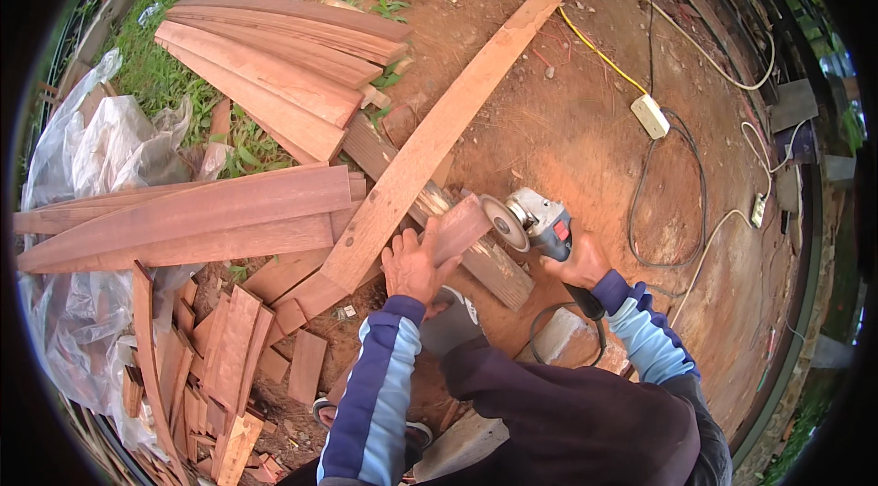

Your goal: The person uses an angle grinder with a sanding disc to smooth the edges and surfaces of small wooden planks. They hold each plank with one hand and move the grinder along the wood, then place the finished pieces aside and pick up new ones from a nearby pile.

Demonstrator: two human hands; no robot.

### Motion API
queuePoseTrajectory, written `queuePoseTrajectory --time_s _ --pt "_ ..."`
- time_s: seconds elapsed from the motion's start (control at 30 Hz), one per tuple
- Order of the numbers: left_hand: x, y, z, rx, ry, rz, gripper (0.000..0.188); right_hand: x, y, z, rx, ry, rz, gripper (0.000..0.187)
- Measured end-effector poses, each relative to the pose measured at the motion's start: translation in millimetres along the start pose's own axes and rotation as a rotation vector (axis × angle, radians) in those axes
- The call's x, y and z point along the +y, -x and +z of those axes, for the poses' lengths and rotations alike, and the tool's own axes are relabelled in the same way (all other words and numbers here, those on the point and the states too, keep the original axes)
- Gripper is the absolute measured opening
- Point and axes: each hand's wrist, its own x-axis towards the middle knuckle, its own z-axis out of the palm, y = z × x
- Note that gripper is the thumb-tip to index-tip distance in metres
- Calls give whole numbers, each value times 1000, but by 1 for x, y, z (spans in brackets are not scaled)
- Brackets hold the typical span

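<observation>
My right hand (583,259) is wrapped around the body of an angle grinder (541,212) with a grey metal head and a blue-black casing. Its round disc (504,223) faces left, close against the end of a short reddish wood block (460,226); whether they touch I cannot tell. With my left hand (413,265) I grip that block, the fingers over its left side. Under the block lies a rough timber beam (498,274). A long plank (476,88) runs from beside my left hand to the far edge of the ground.
Stacked boards (274,74) lie at the far left, and more boards (201,216) sit nearer. Offcuts (233,349) pile up at the lower left beside plastic sheeting (119,148). An extension socket (650,117) and loose cables (700,202) lie on the dirt at right.
</observation>
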Motion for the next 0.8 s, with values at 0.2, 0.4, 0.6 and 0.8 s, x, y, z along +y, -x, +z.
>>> queuePoseTrajectory --time_s 0.2,0.4,0.6,0.8 --pt "0 0 -1 -8 1 -5 77 0 -2 0 20 11 -37 61" --pt "-1 0 0 -7 1 1 78 -2 -2 -1 2 30 -14 60" --pt "-1 0 0 -20 -8 -12 78 3 -2 2 7 53 -23 60" --pt "0 0 0 -17 -4 -13 77 0 -3 1 -8 41 -21 61"
